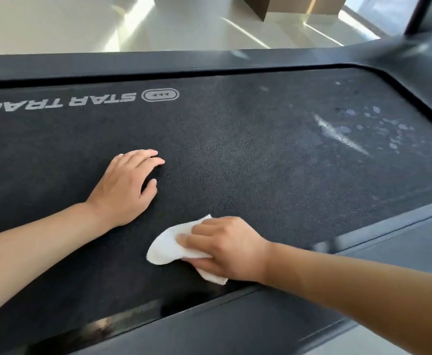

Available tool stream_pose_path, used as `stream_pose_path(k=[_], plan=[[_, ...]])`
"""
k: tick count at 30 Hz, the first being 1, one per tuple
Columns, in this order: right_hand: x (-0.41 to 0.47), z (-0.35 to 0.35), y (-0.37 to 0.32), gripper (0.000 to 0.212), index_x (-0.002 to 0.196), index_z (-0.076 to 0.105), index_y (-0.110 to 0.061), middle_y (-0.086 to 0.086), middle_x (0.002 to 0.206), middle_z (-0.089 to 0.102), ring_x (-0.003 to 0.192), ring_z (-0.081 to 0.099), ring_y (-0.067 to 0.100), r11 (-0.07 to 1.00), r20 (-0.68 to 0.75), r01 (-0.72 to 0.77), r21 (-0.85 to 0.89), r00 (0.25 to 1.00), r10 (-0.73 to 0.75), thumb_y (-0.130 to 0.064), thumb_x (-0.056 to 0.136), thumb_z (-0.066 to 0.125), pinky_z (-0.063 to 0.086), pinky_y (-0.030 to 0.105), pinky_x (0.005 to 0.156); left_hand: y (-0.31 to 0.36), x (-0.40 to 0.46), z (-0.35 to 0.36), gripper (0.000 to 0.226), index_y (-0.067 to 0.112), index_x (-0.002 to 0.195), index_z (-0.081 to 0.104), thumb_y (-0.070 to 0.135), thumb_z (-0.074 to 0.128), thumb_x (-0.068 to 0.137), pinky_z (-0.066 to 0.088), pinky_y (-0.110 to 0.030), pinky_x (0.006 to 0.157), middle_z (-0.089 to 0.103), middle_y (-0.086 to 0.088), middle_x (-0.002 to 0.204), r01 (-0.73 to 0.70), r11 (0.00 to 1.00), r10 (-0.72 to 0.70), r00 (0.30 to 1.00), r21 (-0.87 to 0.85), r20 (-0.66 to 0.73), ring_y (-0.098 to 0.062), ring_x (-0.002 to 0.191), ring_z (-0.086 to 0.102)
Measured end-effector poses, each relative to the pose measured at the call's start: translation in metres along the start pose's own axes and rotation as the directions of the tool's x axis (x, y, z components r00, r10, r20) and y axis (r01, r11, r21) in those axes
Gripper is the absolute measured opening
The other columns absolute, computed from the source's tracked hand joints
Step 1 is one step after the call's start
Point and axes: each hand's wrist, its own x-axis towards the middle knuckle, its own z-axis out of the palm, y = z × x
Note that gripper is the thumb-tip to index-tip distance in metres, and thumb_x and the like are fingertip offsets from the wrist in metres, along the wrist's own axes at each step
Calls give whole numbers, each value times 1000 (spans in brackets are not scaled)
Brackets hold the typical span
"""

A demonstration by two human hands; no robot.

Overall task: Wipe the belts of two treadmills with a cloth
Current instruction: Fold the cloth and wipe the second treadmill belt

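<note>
One "STAR TRAC" logo [63,101] on belt [235,149]

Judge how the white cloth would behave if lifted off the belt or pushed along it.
The white cloth is probably floppy: it lies bunched in soft folds under the right hand. It looks light for its size. Pushed, it would likely drag rather than glide, since the treadmill belt looks grainy.
</note>
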Motion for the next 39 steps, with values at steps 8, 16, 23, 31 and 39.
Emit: stream_pose_path(k=[8, 16, 23, 31, 39], plan=[[-6, -78, 184, 34, 96, 63, -19, 8, 97, 70, 92, 64, 39, 529, -330, -839, -123, 538, 776, -51, 98, 53, 44, 39, 71, 4, -18, -5, 57, 20, 149, 52, 41, 34, 99, 28, -52, 122, 46, 1, 159, -14, 999, 12, 998, 29, 58, -25, 149, 37], [-8, -16, 30, 23, 103, 70, -18, -2, 88, 64, 82, 63, 27, 939, -158, -340, -46, 931, 329, -39, 98, 62, 51, 37, 62, 8, -2, -1, 56, 22, 146, 54, 43, 35, 98, 29, -57, 120, 46, 3, 158, -13, 1000, 13, 999, 18, 49, -23, 148, 38], [-30, -57, 105, 5, 104, 59, -44, -6, 79, 67, 81, 60, 13, 880, -253, -474, -38, 856, 451, -41, 100, 59, 47, 17, 73, 41, 22, 9, 58, 24, 148, 53, 45, 34, 97, 28, -61, 121, 45, 4, 160, -54, 998, 55, 996, -27, 64, -23, 150, 36], [-53, -68, 154, 31, 97, 69, -15, 4, 96, 69, 90, 66, 34, 606, -343, -788, -111, 603, 721, -46, 97, 61, 50, 38, 69, 49, 22, 20, 58, 27, 146, 54, 46, 37, 94, 25, -59, 122, 46, 4, 159, -63, 998, 63, 997, -8, 41, -25, 151, 37], [-45, -23, 59, 33, 117, 72, -17, 0, 92, 67, 85, 66, 27, 990, -111, -142, -15, 984, 139, -41, 100, 57, 53, 35, 67, 51, 23, 21, 58, 25, 145, 55, 45, 38, 92, 26, -56, 121, 48, 4, 157, -67, 998, 67, 997, 6, 36, -26, 149, 39]])
